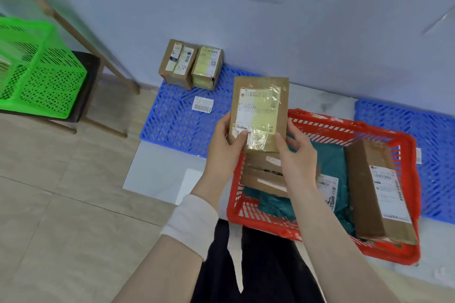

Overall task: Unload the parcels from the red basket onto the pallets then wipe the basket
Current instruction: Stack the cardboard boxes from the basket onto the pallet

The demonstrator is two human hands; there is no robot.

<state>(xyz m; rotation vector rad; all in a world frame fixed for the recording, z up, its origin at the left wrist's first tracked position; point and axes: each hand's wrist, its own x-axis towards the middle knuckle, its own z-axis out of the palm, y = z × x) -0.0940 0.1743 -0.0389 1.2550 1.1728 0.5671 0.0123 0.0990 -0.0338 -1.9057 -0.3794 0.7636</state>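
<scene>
I hold a flat brown cardboard parcel (259, 110) with a taped label upright above the left end of the red basket (403, 251). My left hand (227, 145) grips its lower left edge, thumb on the front. My right hand (296, 152) grips its lower right edge. In the basket lie a small brown box (264, 174), a long brown box (376, 194) leaning on the right side, and a teal mailer bag (330, 162) under them. Two brown parcels (190, 66) stand at the back of the left blue pallet (172, 125).
A second blue pallet (428, 135) lies right of the basket, against the wall. A loose barcode label (202, 104) sits on the left pallet. A green basket (34, 69) rests on a dark stool by a wooden frame at the far left. Beige tiles cover the floor.
</scene>
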